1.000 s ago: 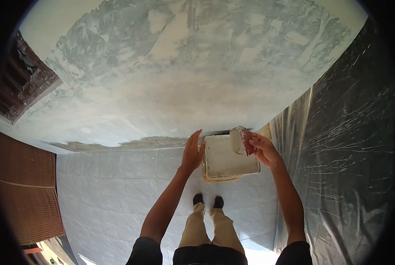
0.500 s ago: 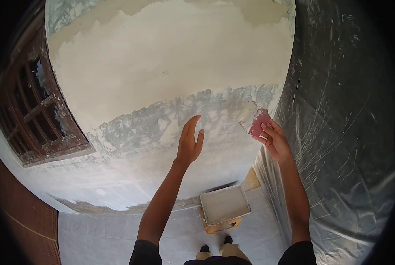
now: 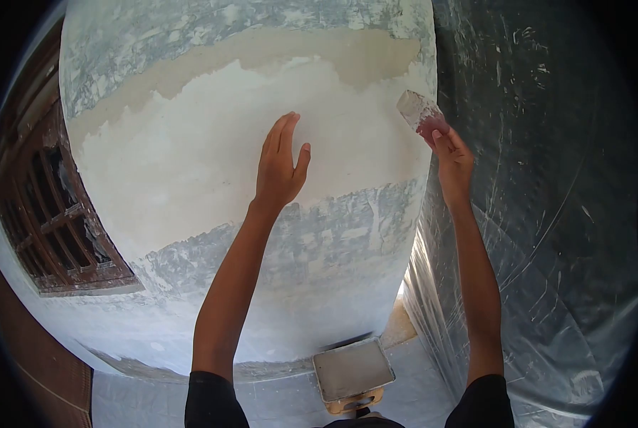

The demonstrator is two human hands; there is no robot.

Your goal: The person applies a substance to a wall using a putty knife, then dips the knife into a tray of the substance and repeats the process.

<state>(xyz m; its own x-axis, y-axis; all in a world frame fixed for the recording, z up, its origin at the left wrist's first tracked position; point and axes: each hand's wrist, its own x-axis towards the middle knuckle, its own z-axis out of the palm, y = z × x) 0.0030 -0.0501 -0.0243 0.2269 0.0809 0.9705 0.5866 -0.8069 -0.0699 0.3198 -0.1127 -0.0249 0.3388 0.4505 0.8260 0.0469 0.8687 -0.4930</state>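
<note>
A maroon putty spreader [image 3: 431, 125], its broad end coated with pale putty, is gripped in my right hand [image 3: 454, 167]. Thumb and fingers pinch its lower part, and the coated end overlaps the right edge of the wall [image 3: 191, 167]. My left hand [image 3: 279, 172] is raised in front of the wall's pale smooth band, fingers stretched upward and thumb apart, with nothing in it. Above and below that band the surface is patchy grey, and a darker beige strip of putty runs along the band's top.
At the wall's foot a shallow rectangular tray [image 3: 353, 368] of putty rests on a small tan stool [image 3: 356, 401]. Splattered dark plastic sheeting [image 3: 547, 250] hangs down the right side. A brown wooden window [image 3: 66, 214] with bars is on the left. Sheeting [image 3: 269, 401] covers the floor.
Both hands have moved up, the right one carrying the spreader from the lower grey patch to the wall's upper right edge. The view has shifted upward, showing more of the upper wall.
</note>
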